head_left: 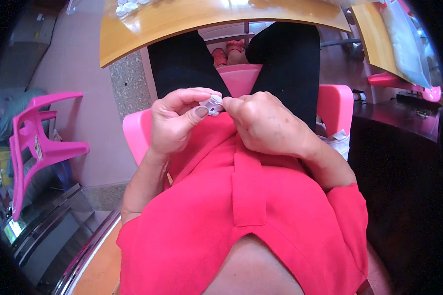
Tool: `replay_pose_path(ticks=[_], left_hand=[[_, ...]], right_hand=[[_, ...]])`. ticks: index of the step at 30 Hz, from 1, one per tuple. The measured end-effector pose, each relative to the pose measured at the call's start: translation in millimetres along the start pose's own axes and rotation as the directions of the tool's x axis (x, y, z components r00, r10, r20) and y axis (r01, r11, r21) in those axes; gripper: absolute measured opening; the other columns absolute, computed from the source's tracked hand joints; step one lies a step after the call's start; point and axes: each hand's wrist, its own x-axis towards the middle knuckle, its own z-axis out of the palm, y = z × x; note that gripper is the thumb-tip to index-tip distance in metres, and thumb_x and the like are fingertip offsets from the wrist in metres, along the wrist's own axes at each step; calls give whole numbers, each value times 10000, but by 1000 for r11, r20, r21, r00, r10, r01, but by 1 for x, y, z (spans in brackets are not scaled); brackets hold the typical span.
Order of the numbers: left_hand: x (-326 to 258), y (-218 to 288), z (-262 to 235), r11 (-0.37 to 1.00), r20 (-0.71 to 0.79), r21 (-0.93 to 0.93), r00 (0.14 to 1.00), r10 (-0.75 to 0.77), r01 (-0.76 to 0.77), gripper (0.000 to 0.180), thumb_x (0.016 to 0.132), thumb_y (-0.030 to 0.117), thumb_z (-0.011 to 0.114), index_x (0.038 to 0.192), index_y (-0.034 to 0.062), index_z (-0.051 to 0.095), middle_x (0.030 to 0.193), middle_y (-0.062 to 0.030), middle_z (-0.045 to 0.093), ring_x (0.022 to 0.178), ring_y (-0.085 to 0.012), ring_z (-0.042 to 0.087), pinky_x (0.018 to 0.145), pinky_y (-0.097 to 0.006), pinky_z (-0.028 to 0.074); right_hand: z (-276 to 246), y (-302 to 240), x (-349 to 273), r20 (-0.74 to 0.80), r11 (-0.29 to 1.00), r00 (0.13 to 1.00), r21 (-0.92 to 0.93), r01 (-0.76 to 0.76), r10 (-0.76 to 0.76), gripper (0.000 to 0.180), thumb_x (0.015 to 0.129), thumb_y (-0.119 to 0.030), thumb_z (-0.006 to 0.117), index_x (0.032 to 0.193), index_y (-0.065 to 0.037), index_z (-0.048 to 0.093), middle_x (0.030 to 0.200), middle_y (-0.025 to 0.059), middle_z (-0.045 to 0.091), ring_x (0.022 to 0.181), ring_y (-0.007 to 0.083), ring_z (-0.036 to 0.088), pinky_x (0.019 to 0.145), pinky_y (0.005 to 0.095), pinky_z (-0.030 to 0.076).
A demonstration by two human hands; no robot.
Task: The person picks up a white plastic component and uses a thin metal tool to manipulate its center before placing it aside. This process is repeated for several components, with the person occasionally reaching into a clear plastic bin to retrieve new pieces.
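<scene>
Between thumb and fingers, my left hand [174, 115] grips a small white plastic piece [212, 104] with an opening in its face. It is held above my lap, in front of the red top. My right hand [266, 120] is closed, its thumb and forefinger pinched together at the right side of the white piece. Whatever those fingertips hold is too small and hidden to make out. Several small white pieces [126, 7] lie on the wooden table [182, 42] beyond my knees.
I sit on a pink plastic chair [335, 105]. Another pink chair [29, 142] stands at the left. A clear plastic bag [403, 46] rests on a wooden board [374, 37] at the far right. A dark surface [394, 123] stretches along my right side.
</scene>
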Motion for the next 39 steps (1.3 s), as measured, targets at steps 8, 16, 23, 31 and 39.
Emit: replay_pose_path(ticks=[8,16,23,31,39], left_hand=[[7,0,-3,940,-43,-298,982,-184,164,236,887,32,578,1111,-39,558,1091,-224,616,961,-261,631,847,-366,529],[3,-3,-3,951,-63,-252,978,-201,179,236,876,35,599,1097,-39,567,1092,-212,623,932,-230,630,812,-322,522],[2,-3,3,981,-117,-129,980,-161,146,204,851,1,625,1050,-38,607,1081,-206,631,921,-199,630,804,-304,530],[1,-5,4,992,-87,-17,988,-129,128,154,838,-25,630,991,-46,633,1059,-190,639,917,-198,639,812,-296,535],[4,-4,1,980,-109,78,979,-173,182,204,843,-8,633,1040,-53,605,1026,-169,647,888,-188,642,801,-297,539]], right_hand=[[0,-10,-1,-101,983,993,-164,-78,62,148,756,13,570,902,39,553,716,194,627,670,333,648,596,394,526],[3,-15,-3,-106,955,993,-284,-81,53,148,776,-19,563,912,38,555,722,170,633,650,290,656,570,365,535],[3,-18,-5,-102,917,995,-397,-49,9,150,793,-68,548,907,29,555,692,149,624,623,265,657,533,339,526],[-14,-5,2,177,981,982,-192,-29,64,267,754,17,570,1011,87,593,755,215,654,699,325,668,659,382,544],[-5,-4,4,124,981,990,-188,-49,73,219,769,11,551,975,73,592,731,217,643,687,340,660,629,395,535]])
